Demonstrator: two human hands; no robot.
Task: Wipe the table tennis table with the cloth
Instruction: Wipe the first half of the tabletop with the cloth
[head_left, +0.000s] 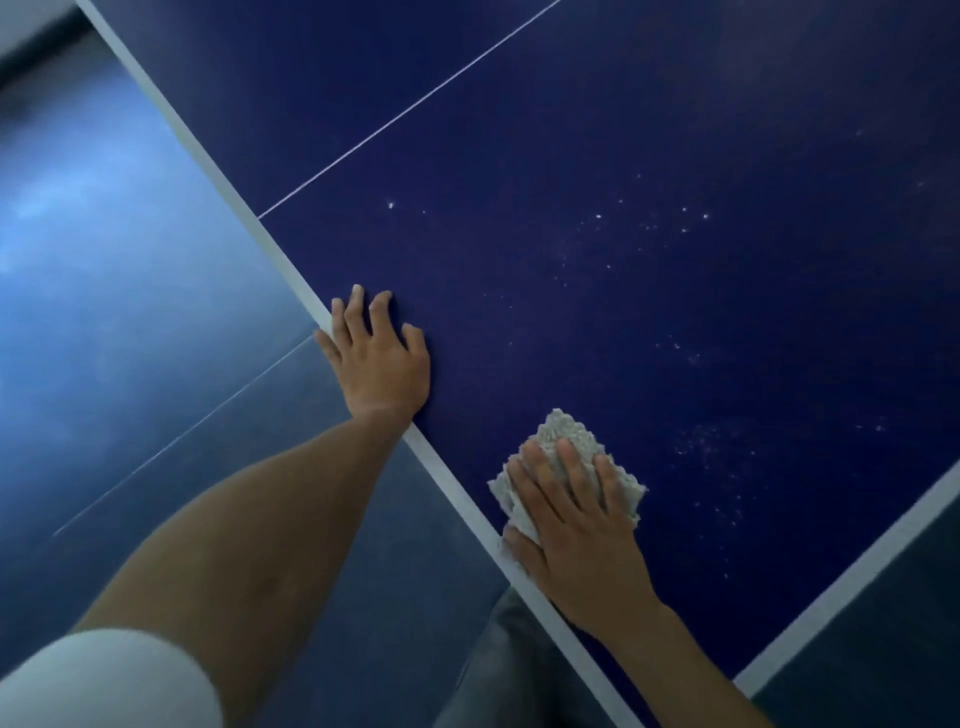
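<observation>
One cloth (563, 431) on table (675, 156), pressed under flat right fingers (574, 470), left fingers (357, 314) spread, holding nothing

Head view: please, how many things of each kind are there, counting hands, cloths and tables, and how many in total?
Hands: 2 (left hand, right hand)
Cloths: 1 (pale cloth under the right hand)
Tables: 1 (blue table tennis table)
Total: 4

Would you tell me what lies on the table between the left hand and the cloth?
In the head view, only bare blue tabletop lies between the left hand and the cloth; the white specks sit farther in.
</observation>
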